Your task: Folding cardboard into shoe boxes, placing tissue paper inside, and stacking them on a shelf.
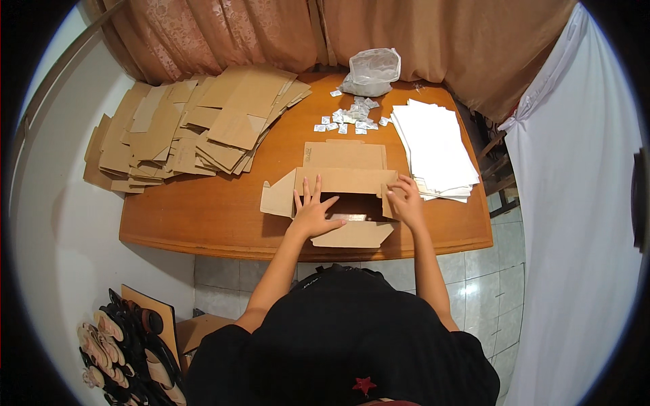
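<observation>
A brown cardboard box (352,181) stands near the table's front edge with its top unfolded and a dark hollow inside. Its lid panel leans toward the back, one flap sticks out to the left, and a front flap (355,235) hangs toward me. My left hand (313,215) lies with fingers spread across the box's left side, thumb reaching over the opening. At the right end, my right hand (407,203) has its fingers bent around the small side flap (388,196), thumb and fingertips at its edge.
Flattened cardboard boxes (203,122) are heaped at the left of the wooden table (217,216). Small white packets (352,115) lie scattered before an open plastic bag (372,71). A stack of white paper (433,145) is on the right. Sandals (112,338) stand below at lower left.
</observation>
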Tool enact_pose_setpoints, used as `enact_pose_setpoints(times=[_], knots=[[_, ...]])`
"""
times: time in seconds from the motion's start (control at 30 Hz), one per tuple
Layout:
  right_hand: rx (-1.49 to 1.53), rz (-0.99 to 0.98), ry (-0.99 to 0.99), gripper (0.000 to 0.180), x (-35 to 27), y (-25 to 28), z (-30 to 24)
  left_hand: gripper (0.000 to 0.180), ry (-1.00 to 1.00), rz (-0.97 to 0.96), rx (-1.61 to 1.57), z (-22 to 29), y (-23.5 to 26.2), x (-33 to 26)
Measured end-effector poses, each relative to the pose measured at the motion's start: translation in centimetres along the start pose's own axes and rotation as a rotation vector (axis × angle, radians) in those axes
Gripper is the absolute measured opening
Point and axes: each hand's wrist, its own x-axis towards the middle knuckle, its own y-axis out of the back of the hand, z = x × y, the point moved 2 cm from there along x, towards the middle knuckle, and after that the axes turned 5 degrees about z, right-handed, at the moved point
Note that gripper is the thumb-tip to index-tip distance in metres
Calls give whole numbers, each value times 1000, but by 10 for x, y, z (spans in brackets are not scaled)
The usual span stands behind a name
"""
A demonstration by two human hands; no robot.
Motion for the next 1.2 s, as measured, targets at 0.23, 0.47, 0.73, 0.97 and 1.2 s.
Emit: enact_pose_setpoints(times=[0.23, 0.47, 0.73, 0.97, 1.2], knots=[[-344, 88, 64, 66, 0, -37, -24, 93, 22, 57, 31, -2, -7, 5], [-504, 85, 31, 72, 0, -45, -31, 93, 29, 33, 14, -5, -8, 2], [-551, 15, 11, 87, 11, -41, -40, 62, 171, 515, 12, -23, 34, -21], [-661, -56, 126, 90, 22, -49, -25, 58, 627, 595, -240, -58, 57, -45], [-642, -44, 120, 83, 17, -51, -20, 39, -71, 599, -598, -25, 45, -38]])
